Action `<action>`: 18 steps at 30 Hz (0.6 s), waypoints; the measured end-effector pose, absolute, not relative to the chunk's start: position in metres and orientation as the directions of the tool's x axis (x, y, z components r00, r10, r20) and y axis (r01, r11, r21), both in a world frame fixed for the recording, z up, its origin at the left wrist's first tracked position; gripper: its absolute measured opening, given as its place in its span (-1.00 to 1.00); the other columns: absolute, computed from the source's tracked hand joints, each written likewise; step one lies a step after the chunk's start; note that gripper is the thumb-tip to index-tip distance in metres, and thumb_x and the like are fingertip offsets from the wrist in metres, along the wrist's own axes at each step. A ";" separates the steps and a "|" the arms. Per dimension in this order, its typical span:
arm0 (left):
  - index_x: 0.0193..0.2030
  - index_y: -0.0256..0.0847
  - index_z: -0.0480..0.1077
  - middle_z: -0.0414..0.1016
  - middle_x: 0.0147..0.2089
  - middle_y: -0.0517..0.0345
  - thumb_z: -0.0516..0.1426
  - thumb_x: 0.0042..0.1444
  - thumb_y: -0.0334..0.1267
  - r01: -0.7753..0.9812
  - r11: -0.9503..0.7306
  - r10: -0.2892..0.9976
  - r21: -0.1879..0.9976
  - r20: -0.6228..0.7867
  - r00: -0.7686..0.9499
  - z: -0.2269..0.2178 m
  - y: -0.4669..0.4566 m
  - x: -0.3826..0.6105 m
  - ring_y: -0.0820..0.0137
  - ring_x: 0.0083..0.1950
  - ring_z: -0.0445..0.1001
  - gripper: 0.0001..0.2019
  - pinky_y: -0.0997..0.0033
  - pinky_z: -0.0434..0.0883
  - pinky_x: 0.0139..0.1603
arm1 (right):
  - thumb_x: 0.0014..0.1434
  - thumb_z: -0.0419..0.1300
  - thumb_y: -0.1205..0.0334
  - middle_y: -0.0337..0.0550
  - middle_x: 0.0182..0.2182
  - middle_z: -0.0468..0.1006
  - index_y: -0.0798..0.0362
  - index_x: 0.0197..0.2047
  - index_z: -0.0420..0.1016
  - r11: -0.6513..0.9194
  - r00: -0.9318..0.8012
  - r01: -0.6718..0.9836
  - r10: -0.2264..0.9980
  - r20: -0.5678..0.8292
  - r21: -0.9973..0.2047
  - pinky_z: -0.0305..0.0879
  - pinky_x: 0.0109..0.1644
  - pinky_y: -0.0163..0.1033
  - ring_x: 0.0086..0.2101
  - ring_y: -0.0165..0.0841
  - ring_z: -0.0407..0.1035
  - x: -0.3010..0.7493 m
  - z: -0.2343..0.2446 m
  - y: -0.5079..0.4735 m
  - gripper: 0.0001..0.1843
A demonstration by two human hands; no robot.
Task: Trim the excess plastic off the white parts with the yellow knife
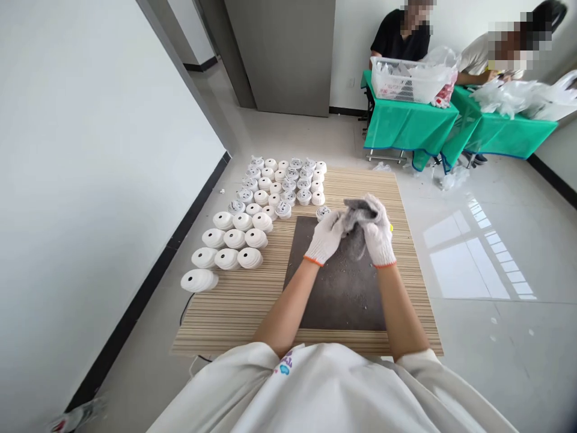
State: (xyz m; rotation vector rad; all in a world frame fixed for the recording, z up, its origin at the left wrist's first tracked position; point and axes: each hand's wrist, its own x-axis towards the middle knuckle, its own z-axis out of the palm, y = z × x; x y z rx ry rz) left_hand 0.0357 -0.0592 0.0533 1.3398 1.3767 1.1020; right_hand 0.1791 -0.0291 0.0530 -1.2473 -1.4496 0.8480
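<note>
Left: plain white domes [235, 239] in rows on a striped mat [234, 307].
Centre top: smaller printed domes [283, 209] in tight rows; one [323, 212] just beside the hands.
Centre: left hand [325, 237], right hand [377, 231], gloved, closed together on a grey cloth [358, 210], above a dark board [338, 288].
Progress: cannot tell which domes are finished.
Hidden: anything inside the cloth; print unreadable.
Upper right: basket [408, 81] on green tabletop [408, 123].

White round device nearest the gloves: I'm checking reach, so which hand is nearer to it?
Left: the left hand sits just beside the white round device; the right hand lies farther off, beyond the grey cloth.
</note>
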 end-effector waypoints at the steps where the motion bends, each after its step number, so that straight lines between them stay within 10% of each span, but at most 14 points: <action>1: -0.06 -0.14 0.49 0.60 -0.12 0.04 -0.04 0.39 -0.02 0.176 0.000 0.996 0.984 0.016 -0.089 0.046 -0.053 0.041 0.30 -0.07 0.58 -0.65 0.27 0.51 0.01 | 0.18 0.19 0.01 0.00 0.22 0.51 -0.05 0.30 0.39 0.210 0.132 0.243 0.960 0.247 -0.947 0.25 0.38 0.10 0.23 -0.17 0.38 0.168 0.047 -0.020 -0.37; 9: 0.21 -0.08 0.48 0.53 0.28 0.05 0.12 0.30 -0.15 0.168 0.045 0.988 0.985 -0.020 -0.151 0.004 -0.038 0.048 0.15 0.37 0.41 -0.63 0.20 0.37 0.35 | 0.19 0.13 -0.08 -0.04 0.15 0.57 -0.03 0.23 0.49 0.192 0.136 0.197 0.966 0.220 -0.962 0.16 0.44 0.02 0.24 -0.21 0.38 0.145 0.003 -0.002 -0.41; 13: 0.01 -0.13 0.52 0.63 -0.07 0.10 0.17 0.21 -0.12 -0.035 0.073 0.991 0.997 -0.077 -0.109 0.005 -0.035 0.043 0.30 -0.02 0.58 -0.72 0.36 0.51 0.01 | 0.21 0.16 -0.15 -0.02 0.04 0.63 -0.04 0.12 0.58 0.114 0.106 0.216 0.985 0.139 -0.970 0.30 0.37 0.05 0.20 -0.11 0.43 0.153 -0.005 0.001 -0.47; 18: -0.35 -0.14 0.31 0.30 -0.48 0.29 0.10 0.26 -0.03 -0.098 0.195 0.977 0.976 -0.202 -0.065 0.010 -0.031 0.046 0.51 -0.48 0.29 -0.74 0.49 0.33 -0.41 | 0.21 0.18 -0.22 -0.01 -0.05 0.66 -0.03 0.03 0.62 0.035 0.136 0.228 0.988 0.067 -0.973 0.34 0.33 0.15 0.19 0.01 0.43 0.153 -0.003 0.008 -0.48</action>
